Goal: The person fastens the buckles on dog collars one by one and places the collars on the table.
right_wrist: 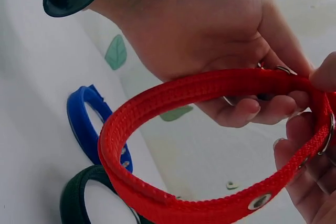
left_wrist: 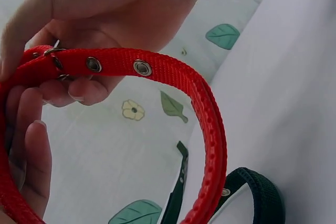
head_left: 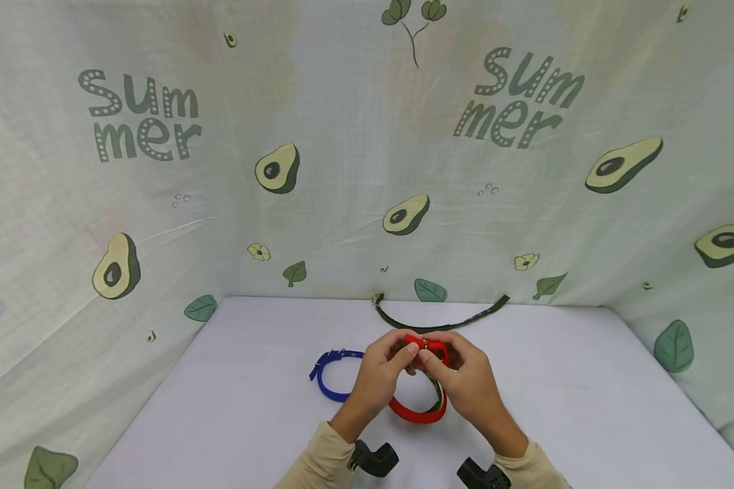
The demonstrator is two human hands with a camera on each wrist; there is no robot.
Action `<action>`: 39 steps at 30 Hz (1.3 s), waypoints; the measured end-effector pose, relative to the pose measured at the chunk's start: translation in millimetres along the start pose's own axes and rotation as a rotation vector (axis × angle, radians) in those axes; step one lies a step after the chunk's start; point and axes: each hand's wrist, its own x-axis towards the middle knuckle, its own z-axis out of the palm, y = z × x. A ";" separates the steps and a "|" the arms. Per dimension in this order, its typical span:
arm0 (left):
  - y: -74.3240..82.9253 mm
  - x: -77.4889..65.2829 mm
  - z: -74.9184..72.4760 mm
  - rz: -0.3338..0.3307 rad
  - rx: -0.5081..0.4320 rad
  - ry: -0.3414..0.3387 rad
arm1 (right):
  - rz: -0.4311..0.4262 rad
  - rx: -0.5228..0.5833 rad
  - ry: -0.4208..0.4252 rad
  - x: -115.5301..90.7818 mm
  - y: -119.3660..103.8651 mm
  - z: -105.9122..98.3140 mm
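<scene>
Both hands hold a red collar (head_left: 418, 415) above the table, its loop hanging below the fingers. My left hand (head_left: 374, 372) pinches the collar near its metal buckle, thumb on top. From the other side my right hand (head_left: 476, 382) pinches the same part, with the two thumbs close together. The strap runs through the buckle in the left wrist view, where metal eyelets (left_wrist: 142, 67) show along the red band. The fingers partly hide the buckle and strap end.
A looped blue collar (head_left: 325, 390) lies left of the hands. A looped dark green collar (right_wrist: 73, 198) lies beneath the red one. Toward the back edge, an unfastened dark strap (head_left: 446, 327) curves across the white table (head_left: 232, 407). A printed cloth (head_left: 336, 102) hangs behind.
</scene>
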 end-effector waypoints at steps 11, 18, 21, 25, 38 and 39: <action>1.8 -1.6 -0.9 -0.030 -0.139 0.009 | 0.118 0.130 0.032 -0.1 -0.3 -0.5; 0.8 1.3 -3.0 -0.041 -0.188 0.050 | 0.154 0.170 0.037 0.5 -0.9 -3.5; 0.2 2.5 -2.5 -0.040 -0.200 0.057 | 0.165 0.181 0.033 0.8 -1.2 -4.3; -0.4 3.3 -0.9 -0.027 -0.202 0.051 | 0.166 0.175 0.019 1.2 -1.5 -4.9; -4.1 -1.0 8.4 -0.050 -0.148 0.076 | 0.251 0.258 0.035 2.1 -0.9 -0.4; -4.4 -1.6 8.8 -0.050 -0.122 0.081 | 0.256 0.272 0.036 2.1 -0.8 0.2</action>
